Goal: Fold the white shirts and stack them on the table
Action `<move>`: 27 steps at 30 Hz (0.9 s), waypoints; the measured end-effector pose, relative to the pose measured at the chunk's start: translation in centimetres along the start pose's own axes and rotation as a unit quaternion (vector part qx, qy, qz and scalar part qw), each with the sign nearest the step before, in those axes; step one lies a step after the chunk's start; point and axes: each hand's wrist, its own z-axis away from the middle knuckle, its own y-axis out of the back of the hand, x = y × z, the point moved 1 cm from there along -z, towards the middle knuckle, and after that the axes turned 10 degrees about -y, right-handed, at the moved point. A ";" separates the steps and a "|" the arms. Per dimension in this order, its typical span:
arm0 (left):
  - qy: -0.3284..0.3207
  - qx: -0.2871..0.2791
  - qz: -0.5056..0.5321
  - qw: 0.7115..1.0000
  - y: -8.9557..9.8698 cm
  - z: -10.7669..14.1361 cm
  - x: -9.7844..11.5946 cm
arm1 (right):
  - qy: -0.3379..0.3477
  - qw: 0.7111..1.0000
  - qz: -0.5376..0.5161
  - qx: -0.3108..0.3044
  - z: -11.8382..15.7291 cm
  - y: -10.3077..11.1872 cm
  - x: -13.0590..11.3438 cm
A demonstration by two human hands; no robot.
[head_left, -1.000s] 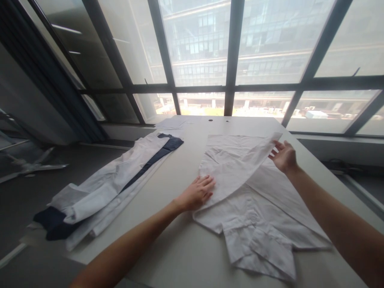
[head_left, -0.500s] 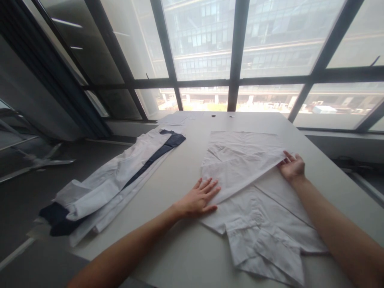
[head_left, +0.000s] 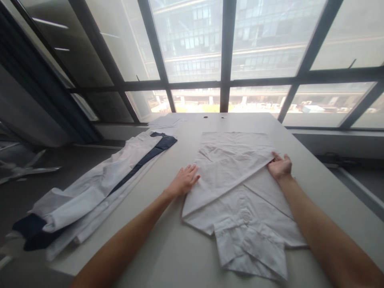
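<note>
A white shirt (head_left: 237,178) lies flat on the table, its collar toward me and its hem toward the window. One sleeve (head_left: 228,172) is folded across the body on a slant. My left hand (head_left: 183,181) rests at the shirt's left edge, fingers stretched out and touching the cloth. At the right edge, my right hand (head_left: 280,166) has its fingers curled palm up around the end of the folded sleeve. The fingertips there are partly hidden by the cloth. Nearest me, the buttoned collar (head_left: 252,248) hangs loosely spread on the tabletop.
On the left of the white table (head_left: 168,244) lie more white garments (head_left: 90,186) with dark navy cloth (head_left: 141,162) among them, overhanging the edge. Papers (head_left: 163,121) sit at the far left corner. Beyond stand framed windows (head_left: 192,48) and a dark curtain (head_left: 39,80).
My left hand has slid away from the folded sleeve to the shirt's left edge, farther up. My right hand stays at the sleeve end. The whole view has shifted slightly.
</note>
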 end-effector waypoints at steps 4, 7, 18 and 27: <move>0.032 0.018 -0.023 0.999 -1.2 -0.1 -0.4 | 0.002 1.000 0.018 -0.006 -0.1 -0.2 0.1; 0.032 0.030 -0.036 0.998 -1.6 0.1 -0.5 | 0.082 0.991 0.098 0.037 -0.5 -0.1 -0.3; -0.044 0.072 -0.075 0.994 -0.8 -0.6 1.2 | 0.324 0.727 0.599 0.080 0.8 -1.1 1.0; -0.049 -0.033 -0.091 0.994 -1.9 0.1 1.4 | 0.168 0.473 0.862 0.064 1.4 -1.2 3.5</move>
